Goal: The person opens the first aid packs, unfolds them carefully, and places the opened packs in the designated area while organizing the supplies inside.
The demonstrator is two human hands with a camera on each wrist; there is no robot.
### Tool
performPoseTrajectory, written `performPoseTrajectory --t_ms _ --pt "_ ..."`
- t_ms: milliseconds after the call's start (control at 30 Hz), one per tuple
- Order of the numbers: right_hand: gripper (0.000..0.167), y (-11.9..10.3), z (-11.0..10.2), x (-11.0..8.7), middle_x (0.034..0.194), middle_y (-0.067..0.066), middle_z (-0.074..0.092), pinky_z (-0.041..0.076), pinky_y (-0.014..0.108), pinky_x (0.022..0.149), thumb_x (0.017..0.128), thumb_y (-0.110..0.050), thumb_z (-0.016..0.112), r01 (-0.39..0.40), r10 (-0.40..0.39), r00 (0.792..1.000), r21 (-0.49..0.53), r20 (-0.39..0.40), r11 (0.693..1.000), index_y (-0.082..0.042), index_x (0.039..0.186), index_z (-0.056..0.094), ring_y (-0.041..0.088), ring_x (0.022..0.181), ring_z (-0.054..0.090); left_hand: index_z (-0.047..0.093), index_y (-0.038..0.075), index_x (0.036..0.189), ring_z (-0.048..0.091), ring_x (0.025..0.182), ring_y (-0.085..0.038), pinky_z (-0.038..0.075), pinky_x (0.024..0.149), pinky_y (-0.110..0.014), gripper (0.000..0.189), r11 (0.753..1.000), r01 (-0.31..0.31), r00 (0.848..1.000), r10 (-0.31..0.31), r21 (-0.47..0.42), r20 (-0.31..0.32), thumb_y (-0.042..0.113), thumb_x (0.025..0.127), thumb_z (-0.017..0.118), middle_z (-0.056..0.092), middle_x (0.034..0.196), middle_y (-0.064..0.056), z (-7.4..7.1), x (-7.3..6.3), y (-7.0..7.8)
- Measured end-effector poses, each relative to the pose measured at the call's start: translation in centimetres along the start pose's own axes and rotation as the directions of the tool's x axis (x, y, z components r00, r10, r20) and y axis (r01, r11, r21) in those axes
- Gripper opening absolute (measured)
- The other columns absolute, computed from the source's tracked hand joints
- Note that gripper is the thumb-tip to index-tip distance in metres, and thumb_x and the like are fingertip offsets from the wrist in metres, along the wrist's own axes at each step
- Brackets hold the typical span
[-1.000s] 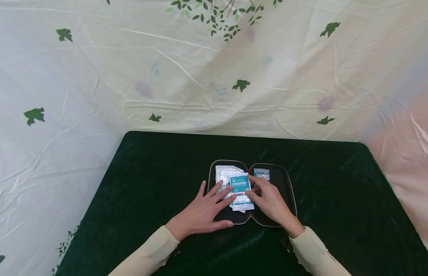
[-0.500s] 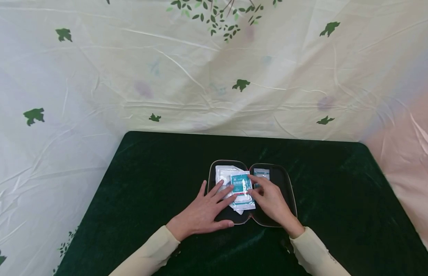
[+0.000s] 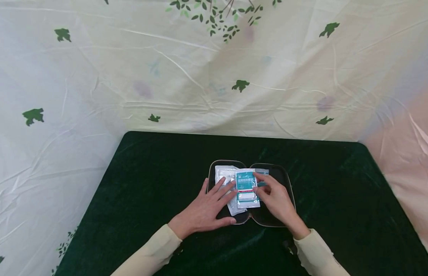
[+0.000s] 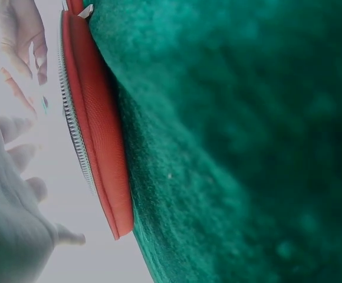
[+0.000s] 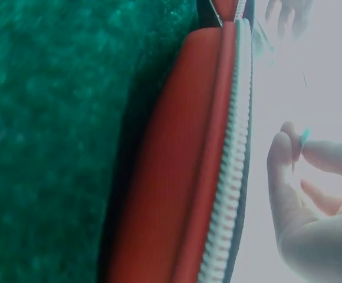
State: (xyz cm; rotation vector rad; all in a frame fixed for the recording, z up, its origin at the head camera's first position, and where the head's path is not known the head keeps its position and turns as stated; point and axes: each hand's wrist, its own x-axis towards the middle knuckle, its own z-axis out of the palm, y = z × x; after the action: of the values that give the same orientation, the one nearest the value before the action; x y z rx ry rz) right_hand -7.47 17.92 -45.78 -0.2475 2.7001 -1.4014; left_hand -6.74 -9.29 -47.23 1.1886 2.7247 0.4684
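Note:
A zippered case (image 3: 274, 214), red outside and black inside, lies unfolded on the table. My right hand (image 3: 277, 197) pinches the right edge of a teal-and-white sachet (image 3: 246, 188) between thumb and fingers, above the middle of the case. My left hand (image 3: 207, 207) spreads its straight fingers over the left half, the tips at white packets (image 3: 236, 209) lying there. Another sachet (image 3: 262, 171) in the right half is partly hidden by the right hand. The right wrist view shows the right thumb and finger closed on a teal edge.
Dark green velvet cloth (image 3: 165, 165) covers the table. A pale printed curtain (image 3: 200, 76) hangs behind and on both sides. In the left wrist view, the case's red side with its zip (image 4: 71, 112) stands up from the cloth.
The right hand has drawn the teal-and-white sachet to the right, from over the white packets toward the fold of the case. The left hand has barely moved.

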Motion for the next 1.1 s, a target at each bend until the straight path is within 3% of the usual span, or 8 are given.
performPoseTrajectory --t_ms 367,767,1100 --pt "0.046 0.3 -1.4 -0.1 0.130 0.014 0.060 0.056 0.022 0.077 0.103 -0.012 0.066 -0.045 0.046 0.999 0.056 -0.016 0.997 -0.008 0.148 0.056 0.025 0.102 0.069 0.023 0.026 0.166 0.002 0.160 -0.028 0.006 0.119 -0.071 0.085 1.000 -0.002 1.000 0.001 -0.014 -0.018 0.077 0.099 0.030 0.008 0.174 0.001 -0.3 0.9 -0.1" --pt "0.045 1.3 -3.0 -0.4 0.133 0.015 0.059 0.054 0.022 0.081 0.104 -0.016 0.065 -0.090 0.090 0.994 -0.005 -0.069 0.996 -0.011 0.148 0.056 0.029 0.105 0.069 0.031 0.024 0.164 -0.006 0.159 -0.021 0.002 0.121 -0.068 0.085 1.000 -0.008 1.000 0.009 -0.019 0.007 0.078 0.099 0.031 0.010 0.173 0.004 -0.2 2.2 0.7" --pt "0.047 2.5 -3.8 -1.1 0.137 0.016 0.058 0.054 0.022 0.080 0.105 -0.019 0.063 -0.115 0.114 0.989 -0.007 -0.094 0.993 -0.011 0.150 0.054 0.032 0.108 0.068 0.035 0.024 0.163 0.003 0.160 -0.023 0.007 0.122 -0.066 0.084 0.999 -0.043 0.999 0.042 0.030 0.016 0.078 0.099 0.028 0.019 0.172 0.003 0.8 3.2 1.6"
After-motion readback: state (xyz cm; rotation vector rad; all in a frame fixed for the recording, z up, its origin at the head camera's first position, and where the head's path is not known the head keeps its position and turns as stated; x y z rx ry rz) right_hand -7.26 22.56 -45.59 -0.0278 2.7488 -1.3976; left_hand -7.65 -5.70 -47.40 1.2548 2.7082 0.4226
